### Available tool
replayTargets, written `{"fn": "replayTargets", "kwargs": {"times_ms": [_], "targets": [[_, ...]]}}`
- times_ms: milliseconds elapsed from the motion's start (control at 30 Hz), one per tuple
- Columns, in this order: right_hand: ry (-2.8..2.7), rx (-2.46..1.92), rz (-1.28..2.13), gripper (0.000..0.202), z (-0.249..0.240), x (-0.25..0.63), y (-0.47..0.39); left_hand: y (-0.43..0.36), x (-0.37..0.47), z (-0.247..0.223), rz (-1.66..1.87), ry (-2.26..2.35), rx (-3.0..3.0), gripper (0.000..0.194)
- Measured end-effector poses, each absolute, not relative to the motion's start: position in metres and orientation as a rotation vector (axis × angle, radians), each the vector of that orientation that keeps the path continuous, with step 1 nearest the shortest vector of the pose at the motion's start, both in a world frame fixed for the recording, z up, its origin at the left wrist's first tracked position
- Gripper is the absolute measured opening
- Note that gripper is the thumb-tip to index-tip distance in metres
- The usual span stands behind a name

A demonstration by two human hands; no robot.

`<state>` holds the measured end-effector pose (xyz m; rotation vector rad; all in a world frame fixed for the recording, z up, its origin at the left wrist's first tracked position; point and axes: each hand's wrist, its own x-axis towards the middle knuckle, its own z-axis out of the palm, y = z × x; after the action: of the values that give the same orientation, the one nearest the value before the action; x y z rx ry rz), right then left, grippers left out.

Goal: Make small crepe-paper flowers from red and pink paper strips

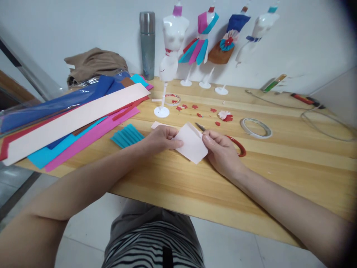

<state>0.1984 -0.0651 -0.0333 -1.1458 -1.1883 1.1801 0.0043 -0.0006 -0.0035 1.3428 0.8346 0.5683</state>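
Note:
Above the wooden table [156,175], a pale pink piece of paper [192,147] is held between both of my hands. My left hand [161,138] pinches its left corner, thumb on top. The opposite side is gripped by the thumb and fingers of my right hand [224,154]. Scissors with a red handle [242,149] lie just behind my right hand, partly hidden by it. A teal pleated paper [126,136] rests beside my left forearm, and another pale pink paper [156,125] shows behind my left hand.
Mannequin stands [170,48], some dressed in coloured paper, line the back with a flask [147,44]. Long paper strips [78,121] are piled at left. Small red flower cutouts [195,107], a pink-red flower [224,115], a tape roll [256,128] and a cable [279,99] lie behind my hands.

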Motion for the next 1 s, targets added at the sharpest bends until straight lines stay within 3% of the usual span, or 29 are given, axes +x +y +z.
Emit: {"fn": "replayTargets", "kwargs": {"times_ms": [233, 500, 800, 1000], "targets": [[-1.211, -1.072, 1.109, 0.032, -0.035, 0.202, -0.066, -0.011, 0.007, 0.009, 0.473, 0.901, 1.384, 0.018], [-1.350, -1.052, 1.153, 0.081, -0.033, 0.196, -0.074, -0.006, 0.005, 0.010, 0.649, 1.051, 1.257, 0.012], [-1.394, -1.052, 1.085, 0.074, -0.027, 0.197, -0.077, -0.008, 0.008, 0.016, 0.596, 1.074, 1.348, 0.016], [-1.386, -1.118, 1.025, 0.044, -0.029, 0.198, -0.076, -0.010, 0.008, 0.017, 0.557, 1.083, 1.409, 0.016]]}}
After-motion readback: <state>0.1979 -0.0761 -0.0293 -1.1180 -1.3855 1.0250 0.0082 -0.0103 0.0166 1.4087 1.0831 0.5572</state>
